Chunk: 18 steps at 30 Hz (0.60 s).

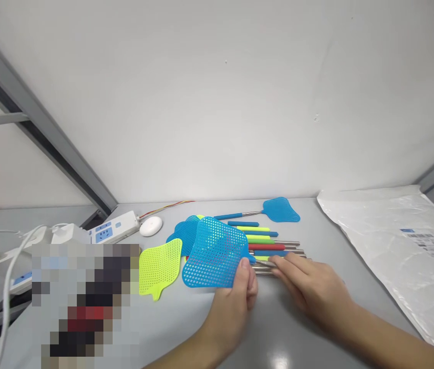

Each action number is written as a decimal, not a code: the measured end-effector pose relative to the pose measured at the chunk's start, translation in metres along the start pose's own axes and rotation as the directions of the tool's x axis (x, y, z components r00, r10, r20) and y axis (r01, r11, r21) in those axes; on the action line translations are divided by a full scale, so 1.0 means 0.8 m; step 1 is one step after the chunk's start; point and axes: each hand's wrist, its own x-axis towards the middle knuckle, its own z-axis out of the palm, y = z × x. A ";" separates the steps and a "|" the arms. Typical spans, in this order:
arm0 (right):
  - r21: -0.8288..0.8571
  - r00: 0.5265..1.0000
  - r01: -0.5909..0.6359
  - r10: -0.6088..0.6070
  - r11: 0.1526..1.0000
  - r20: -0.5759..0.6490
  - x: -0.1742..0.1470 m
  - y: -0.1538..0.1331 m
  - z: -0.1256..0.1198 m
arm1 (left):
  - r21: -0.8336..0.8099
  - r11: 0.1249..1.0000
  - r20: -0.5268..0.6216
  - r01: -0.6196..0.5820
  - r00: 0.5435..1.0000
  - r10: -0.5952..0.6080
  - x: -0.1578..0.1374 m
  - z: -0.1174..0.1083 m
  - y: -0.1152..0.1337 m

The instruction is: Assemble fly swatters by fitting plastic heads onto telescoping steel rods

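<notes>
My left hand (232,312) is closed on the lower edge of a blue perforated fly swatter head (217,256), its thumb near the neck. On the right, my right hand (312,287) has its fingers closed around the metal rod (265,263) that meets the neck; its far end is hidden under the hand. Behind them lie several telescopic handles with metal rods and coloured grips, among them a red grip (266,247) and a green grip (261,241). A loose yellow-green swatter head (161,266) lies left of the held one, and more blue heads (184,236) are stacked behind it.
At the back lies an assembled blue fly swatter (281,209). A white plastic bag (393,246) covers the table's right side. To the left are a power strip (112,229) with plugs and cables, a white round device (150,226) and a pixelated area. A pale wall stands behind.
</notes>
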 end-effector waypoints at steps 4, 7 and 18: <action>0.001 1.000 -0.001 0.001 1.000 0.010 0.000 -0.001 -0.004 | 0.026 0.998 0.078 -0.065 0.995 0.063 0.000 0.001 -0.005; 0.005 1.000 -0.011 0.011 1.000 0.011 -0.001 0.000 -0.006 | 0.070 0.990 0.144 -0.119 0.984 0.108 -0.001 -0.001 -0.009; 0.123 0.994 -0.050 0.037 0.991 0.107 0.008 -0.013 -0.003 | -0.117 0.990 -0.083 -0.077 0.994 0.068 0.004 -0.001 -0.020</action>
